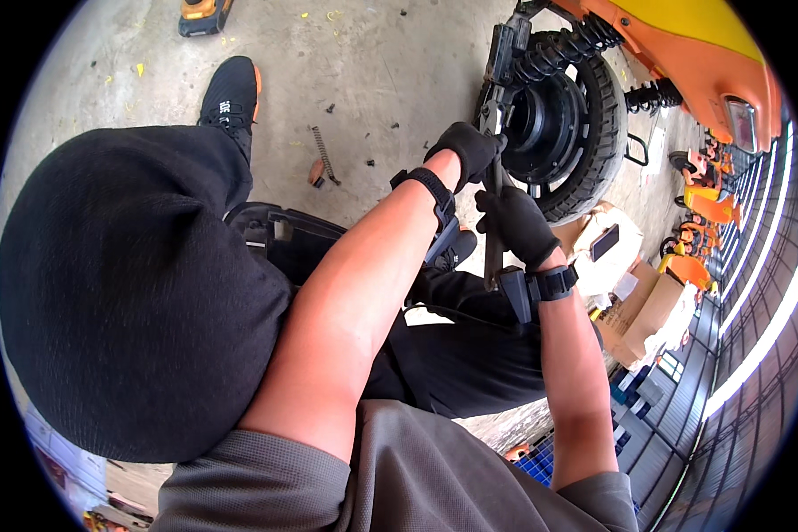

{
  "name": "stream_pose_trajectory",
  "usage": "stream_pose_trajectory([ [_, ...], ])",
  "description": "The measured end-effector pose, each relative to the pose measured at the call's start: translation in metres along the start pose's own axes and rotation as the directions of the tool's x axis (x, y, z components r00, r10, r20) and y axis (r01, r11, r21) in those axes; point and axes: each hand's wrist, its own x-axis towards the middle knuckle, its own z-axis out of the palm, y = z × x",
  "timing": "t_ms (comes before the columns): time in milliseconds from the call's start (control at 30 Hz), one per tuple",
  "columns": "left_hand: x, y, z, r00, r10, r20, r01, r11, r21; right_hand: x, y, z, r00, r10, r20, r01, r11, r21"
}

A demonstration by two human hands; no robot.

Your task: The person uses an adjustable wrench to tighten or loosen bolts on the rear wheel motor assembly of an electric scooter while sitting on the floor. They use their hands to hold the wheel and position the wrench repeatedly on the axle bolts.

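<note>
Both my hands wear black gloves and are closed on a long grey metal bar-shaped tool [493, 257], perhaps a wrench, beside a scooter's wheel. My left hand [468, 152] is around its upper part, close to the metal arm [500, 58] by the hub. Lower down, my right hand [519, 223] grips the shaft, whose end sticks out below the fingers. The tool's working end is partly hidden by my left hand. The black wheel [605, 146] with knobbly tyre stands right of my hands, under a coil shock absorber [566, 55] and orange-yellow bodywork [696, 75].
A loose spring [324, 155] and several small screws lie on the concrete floor. A yellow-black power tool [206, 16] is at the far left. Right of my knees are a phone [605, 243] and a cardboard box [652, 319]. A black plastic panel [279, 222] lies near my legs.
</note>
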Motion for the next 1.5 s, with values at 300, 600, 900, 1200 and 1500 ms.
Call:
stream_pose_trajectory([
  [300,0.014,-0.007,0.007,0.985,0.076,-0.157,-0.04,0.975,0.22,0.027,0.037,0.023,0.935,-0.355,0.012,0.321,0.829,-0.458],
  [600,0.032,-0.032,0.004,0.974,0.097,-0.202,-0.023,0.94,0.34,0.087,0.096,0.087,0.983,-0.158,0.091,0.181,0.909,-0.375],
  [900,0.041,-0.065,-0.014,0.954,0.087,-0.287,0.06,0.881,0.47,0.18,0.145,0.143,0.972,-0.233,0.014,0.223,0.911,-0.347],
  [1200,0.018,-0.046,-0.035,0.967,-0.072,-0.243,0.19,0.841,0.506,0.104,0.09,0.163,0.984,-0.076,0.162,0.116,0.96,-0.257],
  [1500,0.017,-0.035,-0.019,0.991,-0.016,-0.131,0.039,0.984,0.175,0.022,0.019,0.044,0.932,-0.348,0.101,0.355,0.823,-0.444],
])
